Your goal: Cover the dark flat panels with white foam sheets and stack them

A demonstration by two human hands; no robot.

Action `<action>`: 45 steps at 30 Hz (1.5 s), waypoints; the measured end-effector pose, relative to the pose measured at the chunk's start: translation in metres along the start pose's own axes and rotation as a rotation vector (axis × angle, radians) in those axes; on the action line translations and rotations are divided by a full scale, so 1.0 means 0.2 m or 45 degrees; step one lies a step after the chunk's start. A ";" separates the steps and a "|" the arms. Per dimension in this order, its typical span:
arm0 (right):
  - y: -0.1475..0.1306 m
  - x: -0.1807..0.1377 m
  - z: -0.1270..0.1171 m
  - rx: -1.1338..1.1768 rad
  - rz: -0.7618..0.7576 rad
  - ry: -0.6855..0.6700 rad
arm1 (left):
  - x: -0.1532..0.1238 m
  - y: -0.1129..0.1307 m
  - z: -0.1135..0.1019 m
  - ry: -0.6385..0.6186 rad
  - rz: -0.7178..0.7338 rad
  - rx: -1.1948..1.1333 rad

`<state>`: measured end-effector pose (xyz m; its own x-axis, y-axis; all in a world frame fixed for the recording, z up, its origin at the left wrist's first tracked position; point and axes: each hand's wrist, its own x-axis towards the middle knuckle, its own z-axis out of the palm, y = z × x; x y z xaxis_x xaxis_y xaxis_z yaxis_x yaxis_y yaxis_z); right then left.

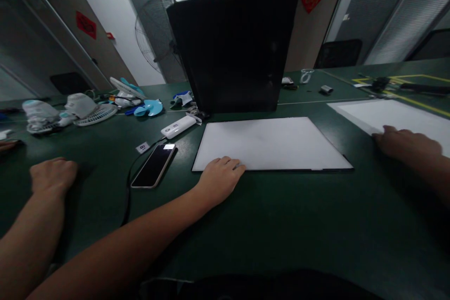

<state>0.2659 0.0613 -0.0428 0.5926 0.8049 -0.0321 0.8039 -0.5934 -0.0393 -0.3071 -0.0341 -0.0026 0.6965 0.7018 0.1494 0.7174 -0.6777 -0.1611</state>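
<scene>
White panel (277, 143) under its fingertips, the left hand (221, 180) lies palm down at the near edge, left of the middle. Its fingers are bent; a small glint shows by them, and I cannot tell whether they grip anything or only rest. Well apart to the right, the right hand (408, 143) has its fingers curled at the near left part of a white sheet (418, 117); whether it pinches the sheet is unclear.

The panel lies flat, straight ahead of the person, its long axis running left to right, thin dark edging along its near side. It reaches forward and rightward from the left hand, clearly the nearer; a strip of green table (281, 225) separates it from the sheet.

Left of the panel lie a phone (153, 166) and a white device (178, 127) with a black cable (128, 192). Farther left rests a clenched fist (54, 174), apparently another person's. Beyond it sit blue fan blades (148, 108); behind the panel stands a tall black board (239, 51).
</scene>
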 end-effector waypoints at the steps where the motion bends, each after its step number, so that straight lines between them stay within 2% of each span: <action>1: -0.01 -0.01 -0.01 -0.004 -0.008 -0.001 | 0.00 0.00 0.00 -0.005 -0.002 0.000; 11: -0.08 -0.11 -0.04 -0.093 -0.076 -0.029 | 0.00 0.00 0.01 0.016 -0.006 -0.009; 19: -0.07 -0.09 -0.01 -0.086 -0.130 0.029 | 0.00 0.00 0.00 -0.012 -0.019 -0.011; 29: -0.11 -0.11 -0.01 -0.146 -0.168 0.083 | 0.00 0.01 0.00 -0.035 -0.047 -0.037; 37: -0.06 -0.18 -0.10 -0.087 -0.170 0.152 | 0.00 0.01 -0.02 -0.009 -0.038 -0.043; 42: -0.02 -0.21 -0.15 0.106 -0.111 0.350 | -0.01 0.01 -0.01 0.022 -0.030 -0.029; 45: -0.08 -0.28 -0.19 0.152 -0.121 0.496 | -0.01 0.01 -0.01 0.016 -0.028 -0.024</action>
<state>0.2225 0.0252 -0.0014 0.5096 0.7829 0.3568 0.8578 -0.4944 -0.1405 -0.3061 -0.0369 -0.0006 0.6805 0.7138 0.1652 0.7326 -0.6662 -0.1393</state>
